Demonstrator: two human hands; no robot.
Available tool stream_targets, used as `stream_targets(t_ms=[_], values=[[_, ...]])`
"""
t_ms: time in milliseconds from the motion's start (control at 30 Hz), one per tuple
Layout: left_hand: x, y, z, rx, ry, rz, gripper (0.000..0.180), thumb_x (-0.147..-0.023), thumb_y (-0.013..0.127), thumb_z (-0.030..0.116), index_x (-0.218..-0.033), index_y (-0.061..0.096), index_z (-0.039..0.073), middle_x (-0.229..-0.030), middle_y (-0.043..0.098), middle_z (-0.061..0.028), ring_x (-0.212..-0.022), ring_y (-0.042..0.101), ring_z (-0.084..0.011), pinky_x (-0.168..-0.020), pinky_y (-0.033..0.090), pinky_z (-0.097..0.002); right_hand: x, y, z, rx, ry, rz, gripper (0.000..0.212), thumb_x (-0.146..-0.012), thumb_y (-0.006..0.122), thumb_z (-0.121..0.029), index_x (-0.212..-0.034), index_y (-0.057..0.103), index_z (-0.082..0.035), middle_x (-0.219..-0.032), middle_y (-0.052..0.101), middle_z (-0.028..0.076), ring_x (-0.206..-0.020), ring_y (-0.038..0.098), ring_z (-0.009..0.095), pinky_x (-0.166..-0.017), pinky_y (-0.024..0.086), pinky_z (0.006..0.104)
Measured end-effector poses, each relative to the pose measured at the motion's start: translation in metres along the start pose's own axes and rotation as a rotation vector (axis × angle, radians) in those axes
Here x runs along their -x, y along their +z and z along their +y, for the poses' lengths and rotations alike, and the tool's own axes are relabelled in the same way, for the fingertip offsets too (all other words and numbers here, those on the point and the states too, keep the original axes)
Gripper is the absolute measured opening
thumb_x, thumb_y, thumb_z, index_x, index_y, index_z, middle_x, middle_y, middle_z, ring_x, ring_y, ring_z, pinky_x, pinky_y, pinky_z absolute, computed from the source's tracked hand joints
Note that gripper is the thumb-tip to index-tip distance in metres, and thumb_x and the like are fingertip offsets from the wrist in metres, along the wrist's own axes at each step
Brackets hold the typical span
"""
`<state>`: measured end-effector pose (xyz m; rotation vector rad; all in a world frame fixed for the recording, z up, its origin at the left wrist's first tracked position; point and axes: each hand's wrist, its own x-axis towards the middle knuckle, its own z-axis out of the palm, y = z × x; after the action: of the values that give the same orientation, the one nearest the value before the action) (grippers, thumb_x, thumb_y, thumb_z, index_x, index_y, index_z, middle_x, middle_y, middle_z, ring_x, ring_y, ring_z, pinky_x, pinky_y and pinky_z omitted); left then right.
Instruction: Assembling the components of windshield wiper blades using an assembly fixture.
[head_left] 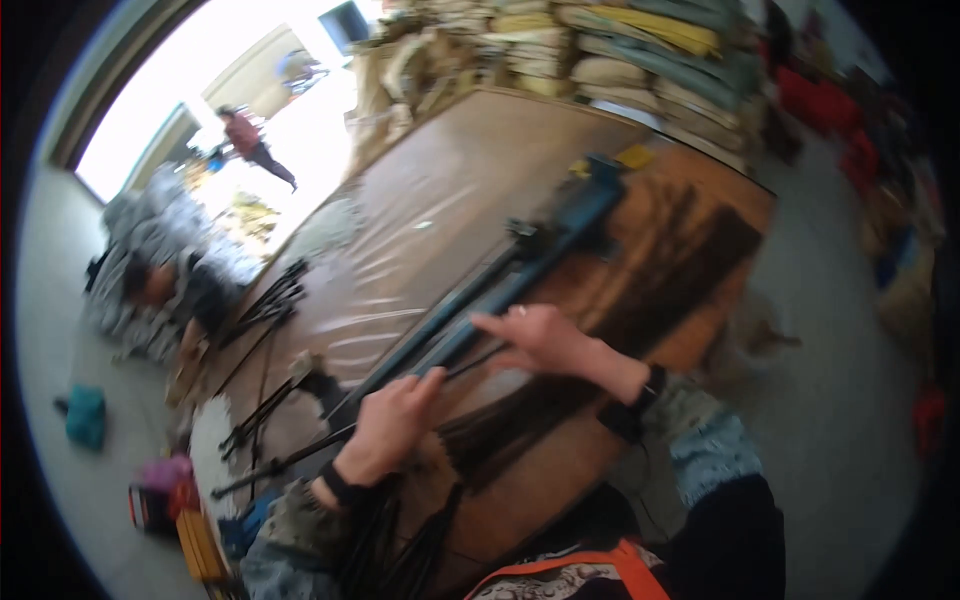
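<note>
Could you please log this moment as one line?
left hand: at dark rod; right hand: by blue rail; rail: on brown table

The long, blue, twin-railed fixture (515,287) lies diagonally across the brown surface (420,190). A slender dark rod (290,458) extends beside it, partly hidden.

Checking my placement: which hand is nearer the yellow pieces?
Your right hand, farther up the blue bar; your left hand is nearer its lower end.
</note>
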<state>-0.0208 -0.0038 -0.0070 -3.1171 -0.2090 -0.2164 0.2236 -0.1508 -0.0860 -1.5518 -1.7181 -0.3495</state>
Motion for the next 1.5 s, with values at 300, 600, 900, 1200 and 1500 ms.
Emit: stream_targets(t_ms=[300, 600, 900, 1200, 1500], values=[[0.043, -0.026, -0.007, -0.158, -0.026, 0.100, 0.024, -0.084, 0.059, 0.011, -0.108, 0.060, 0.015, -0.078, 0.058, -0.0061, -0.074, 0.061, -0.0276, -0.060, 0.050, -0.0399, -0.008, 0.015, -0.043, -0.288, 0.079, 0.176, 0.019, -0.087, 0.071, -0.019, -0.100, 0.072, -0.006, -0.076, 0.067, 0.012, -0.068, 0.065, 0.027, -0.063, 0.051, 0.0359], [0.092, -0.042, -0.029, -0.128, -0.199, 0.235, 0.028, -0.084, 0.061, 0.010, -0.112, 0.063, 0.015, -0.075, 0.056, -0.0061, -0.071, 0.059, -0.0274, -0.058, 0.048, -0.0395, -0.025, 0.041, -0.069, -0.486, 0.268, 0.220, 0.011, -0.087, 0.071, -0.011, -0.094, 0.072, -0.003, -0.076, 0.063, 0.008, -0.067, 0.060, 0.021, -0.063, 0.048, 0.0315], [0.143, -0.047, -0.027, -0.011, -0.266, 0.129, 0.025, -0.087, 0.062, 0.011, -0.112, 0.063, 0.014, -0.075, 0.058, -0.0073, -0.072, 0.062, -0.0280, -0.060, 0.050, -0.0418, -0.026, 0.066, -0.091, -0.436, 0.021, 0.223, 0.017, -0.082, 0.076, -0.011, -0.098, 0.073, -0.007, -0.075, 0.062, 0.007, -0.065, 0.057, 0.024, -0.061, 0.047, 0.0343], [0.156, -0.052, -0.028, -0.098, -0.237, 0.168, 0.032, -0.088, 0.063, 0.002, -0.120, 0.061, 0.006, -0.082, 0.056, -0.0133, -0.076, 0.058, -0.0311, -0.065, 0.047, -0.0413, -0.026, 0.090, -0.103, -0.342, -0.091, 0.185, 0.035, -0.087, 0.070, -0.016, -0.122, 0.068, -0.014, -0.069, 0.059, 0.008, -0.060, 0.059, 0.025, -0.050, 0.045, 0.0338], [0.217, -0.075, -0.099, -0.136, -0.428, 0.513, 0.017, -0.096, 0.061, 0.007, -0.111, 0.062, -0.001, -0.093, 0.063, -0.0193, -0.080, 0.062, -0.0348, -0.071, 0.049, -0.0368, -0.046, 0.102, -0.065, -0.263, 0.103, 0.079, 0.020, -0.090, 0.066, -0.015, -0.108, 0.071, -0.009, -0.077, 0.067, 0.008, -0.069, 0.065, 0.022, -0.065, 0.052, 0.0330]])
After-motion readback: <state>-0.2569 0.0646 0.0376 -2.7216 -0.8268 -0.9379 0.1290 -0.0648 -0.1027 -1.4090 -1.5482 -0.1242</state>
